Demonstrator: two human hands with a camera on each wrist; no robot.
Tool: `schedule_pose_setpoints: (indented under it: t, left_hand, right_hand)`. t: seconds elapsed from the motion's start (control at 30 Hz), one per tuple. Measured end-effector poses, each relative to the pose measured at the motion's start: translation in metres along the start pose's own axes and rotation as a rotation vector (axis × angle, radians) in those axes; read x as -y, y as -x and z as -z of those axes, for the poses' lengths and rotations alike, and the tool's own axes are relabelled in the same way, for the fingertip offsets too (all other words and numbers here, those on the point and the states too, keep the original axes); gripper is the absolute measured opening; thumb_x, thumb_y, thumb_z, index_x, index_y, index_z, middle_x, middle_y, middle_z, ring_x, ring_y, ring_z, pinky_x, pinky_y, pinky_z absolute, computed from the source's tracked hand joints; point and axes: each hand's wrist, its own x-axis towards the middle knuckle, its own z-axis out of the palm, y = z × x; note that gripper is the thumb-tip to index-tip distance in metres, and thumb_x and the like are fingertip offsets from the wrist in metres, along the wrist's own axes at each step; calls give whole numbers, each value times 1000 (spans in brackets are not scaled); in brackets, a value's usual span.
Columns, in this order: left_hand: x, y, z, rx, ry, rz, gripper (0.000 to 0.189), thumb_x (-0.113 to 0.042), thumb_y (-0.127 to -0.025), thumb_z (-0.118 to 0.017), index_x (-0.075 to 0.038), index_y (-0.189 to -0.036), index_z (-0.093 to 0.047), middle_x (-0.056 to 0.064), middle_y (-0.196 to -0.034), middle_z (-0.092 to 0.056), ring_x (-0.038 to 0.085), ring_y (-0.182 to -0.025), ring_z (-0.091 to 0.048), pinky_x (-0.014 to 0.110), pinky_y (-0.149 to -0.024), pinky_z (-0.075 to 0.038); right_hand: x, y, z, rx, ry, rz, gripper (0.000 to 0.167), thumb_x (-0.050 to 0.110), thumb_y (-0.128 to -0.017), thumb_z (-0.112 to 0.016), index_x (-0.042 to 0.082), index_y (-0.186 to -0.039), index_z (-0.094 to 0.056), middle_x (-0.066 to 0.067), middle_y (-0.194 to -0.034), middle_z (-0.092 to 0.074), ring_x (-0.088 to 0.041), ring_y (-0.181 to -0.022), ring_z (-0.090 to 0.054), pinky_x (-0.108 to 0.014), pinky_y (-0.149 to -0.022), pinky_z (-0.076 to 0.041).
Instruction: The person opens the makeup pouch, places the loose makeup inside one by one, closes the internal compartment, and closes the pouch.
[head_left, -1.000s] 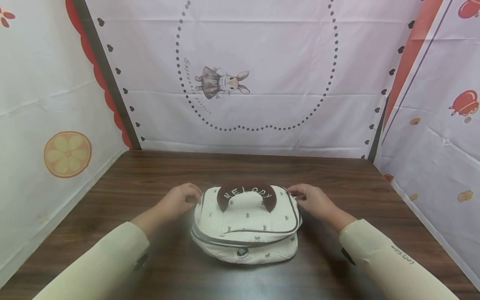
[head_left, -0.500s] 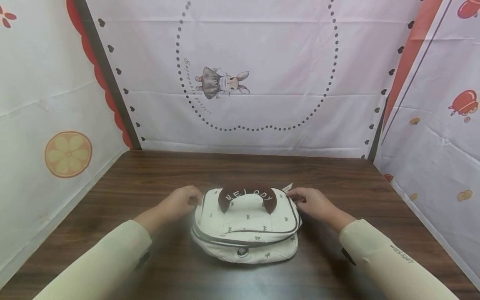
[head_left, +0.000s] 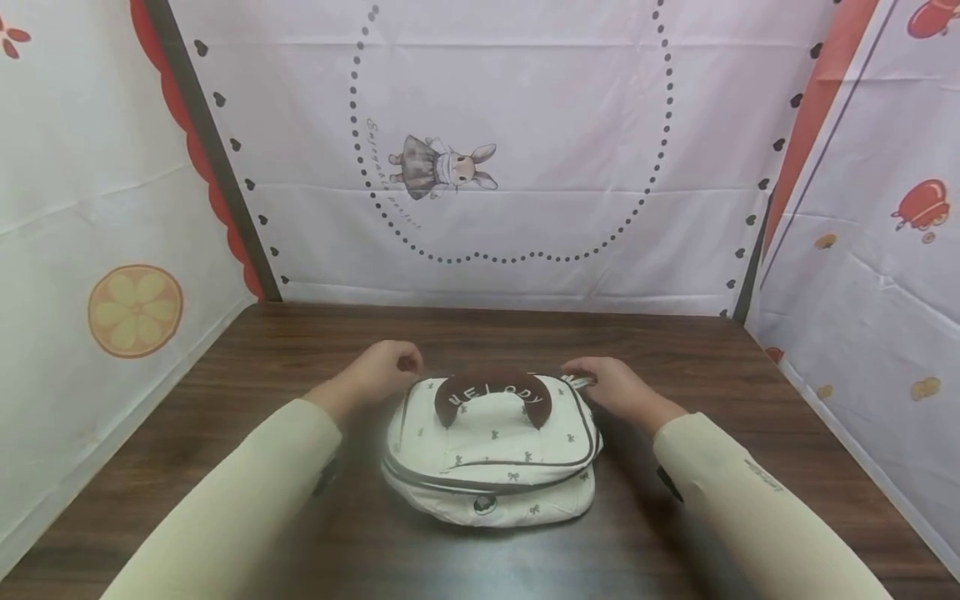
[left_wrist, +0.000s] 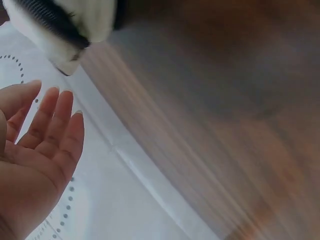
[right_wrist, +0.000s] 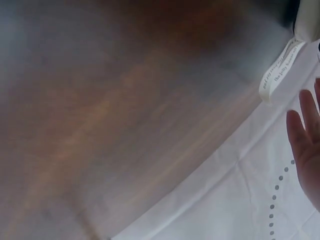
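In the head view, a white zip bag [head_left: 492, 446] with small bow prints and dark piping rests on the table. Its brown padded handle [head_left: 493, 387] reads "MELODY". Near the bag's back left corner is my left hand [head_left: 378, 371]. The left wrist view shows that hand [left_wrist: 45, 150] with loosely bent fingers, holding nothing and apart from the bag's zipped edge [left_wrist: 52, 22]. At the back right corner is my right hand [head_left: 617, 385], beside a printed ribbon loop [right_wrist: 281, 70]. Its visible fingers [right_wrist: 298, 132] are fairly straight; its thumb lies outside the right wrist view.
The bag sits on a dark wood-grain table [head_left: 300, 517]. White printed cloth [head_left: 517, 192] hangs behind the table, with more patterned cloth on both sides.
Both hands have moved toward the back of the bag, the left up and rightward, the right slightly up and leftward. The ribbon loop now shows by the right hand. The bag is nearly still.
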Motion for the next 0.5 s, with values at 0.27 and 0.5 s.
schedule_pose_setpoints:
  t: [0.27,0.5]
  left_hand:
    - [-38,-37,-3,142,30,32,11,-8,-84,-69,-8,-95,-66,5,-97,-65,21,-92,-59,36,-83,-51]
    - [-61,-52,-5,265,25,86,23,-10,-84,-70,-11,-106,-66,3,-110,-61,20,-100,-57,34,-87,-50]
  right_hand:
    - [-1,-17,3,154,115,110,52,-15,-77,-51,1,-125,-63,-17,-122,-64,-37,-117,-57,-49,-98,-46]
    - [3,-24,4,238,89,103,53,-16,-76,-54,-2,-127,-60,-20,-125,-62,-38,-120,-55,-49,-101,-44]
